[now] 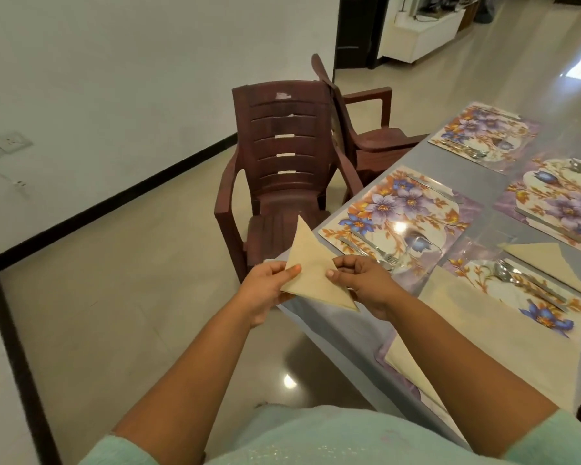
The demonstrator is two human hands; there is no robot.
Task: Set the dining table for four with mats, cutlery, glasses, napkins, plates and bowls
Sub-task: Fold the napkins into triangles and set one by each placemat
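A beige napkin folded into a triangle (311,266) hangs in the air at the table's near left corner. My left hand (265,290) pinches its left edge and my right hand (366,280) pinches its right edge. On the grey table (483,216) lie several floral mats; the nearest left one (399,213) carries a knife and a fork (376,251). Another folded napkin (550,263) lies on the table between two mats. A clear glass (483,246) stands beside it. More beige napkins (483,337) lie flat on the nearest mat (550,317), next to a spoon and knife.
Two dark brown plastic chairs (282,182) stand at the table's left side, one behind the other (376,135). A white wall with a socket (12,142) is to the left. Shiny tiled floor (131,280) lies between wall and table. A white cabinet (423,31) stands far back.
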